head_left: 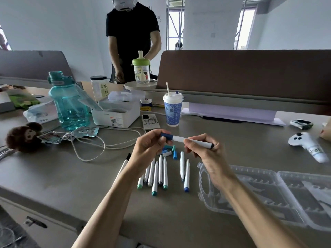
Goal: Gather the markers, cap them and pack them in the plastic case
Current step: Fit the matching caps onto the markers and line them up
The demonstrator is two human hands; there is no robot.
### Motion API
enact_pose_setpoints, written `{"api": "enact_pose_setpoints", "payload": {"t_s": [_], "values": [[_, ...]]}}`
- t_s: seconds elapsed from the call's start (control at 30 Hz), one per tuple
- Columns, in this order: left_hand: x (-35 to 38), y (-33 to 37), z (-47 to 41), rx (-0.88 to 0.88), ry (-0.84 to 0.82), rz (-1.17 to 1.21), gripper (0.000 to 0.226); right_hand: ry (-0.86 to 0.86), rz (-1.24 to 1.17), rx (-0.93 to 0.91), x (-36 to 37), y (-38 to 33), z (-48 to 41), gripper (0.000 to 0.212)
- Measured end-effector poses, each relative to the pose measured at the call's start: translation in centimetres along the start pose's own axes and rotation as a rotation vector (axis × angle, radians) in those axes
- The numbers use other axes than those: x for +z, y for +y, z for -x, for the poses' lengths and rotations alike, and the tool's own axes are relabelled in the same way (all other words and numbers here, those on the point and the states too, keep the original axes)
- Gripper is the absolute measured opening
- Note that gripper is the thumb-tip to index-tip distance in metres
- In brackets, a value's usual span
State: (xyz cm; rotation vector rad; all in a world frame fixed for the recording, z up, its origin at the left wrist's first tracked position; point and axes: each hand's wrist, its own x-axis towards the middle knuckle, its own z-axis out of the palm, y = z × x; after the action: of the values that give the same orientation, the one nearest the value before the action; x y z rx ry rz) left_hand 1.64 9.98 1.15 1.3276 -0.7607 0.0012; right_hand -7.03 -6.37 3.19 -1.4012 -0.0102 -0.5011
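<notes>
A person holds a white marker (179,138) level above the table (232,138), up and to the left of the open plastic case (279,192). The left hand (150,143) keeps a pinching grip on the marker's dark blue cap (165,135); the right hand (203,149) has its grip curled round the far end of the barrel. Just left of the case, two markers (184,169) lie side by side on the table. Farther left of it, a row of markers (159,174) lies close together, with loose caps (170,152) in blue and teal heaped at its far end. The case lies flat, its ribbed halves spread. Beyond the case stands a white controller (308,145); well to its left, a paper cup (172,111) and a teal bottle (69,104).
</notes>
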Motion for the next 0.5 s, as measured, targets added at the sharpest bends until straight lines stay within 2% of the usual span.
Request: {"api": "enact_pose_setpoints", "payload": {"t_s": [0.17,0.23,0.37,0.5], "values": [[0.5,0.6,0.3,0.052,0.071,-0.135,0.02,0.067,-0.002,-0.023,1.1,0.4,0.6,0.011],[0.3,1.0,0.8,0.052,0.095,-0.167,0.021,0.03,0.017,-0.019,1.5,0.6,0.8,0.012],[-2.1,1.8,2.0,-0.05,0.294,-0.041,0.021,-0.09,0.172,-0.02,1.8,1.0,1.1,0.022],[-4.7,2.0,2.4,-0.106,0.434,-0.181,0.02,-0.043,0.201,0.016,1.1,1.1,0.6,0.018]]}}
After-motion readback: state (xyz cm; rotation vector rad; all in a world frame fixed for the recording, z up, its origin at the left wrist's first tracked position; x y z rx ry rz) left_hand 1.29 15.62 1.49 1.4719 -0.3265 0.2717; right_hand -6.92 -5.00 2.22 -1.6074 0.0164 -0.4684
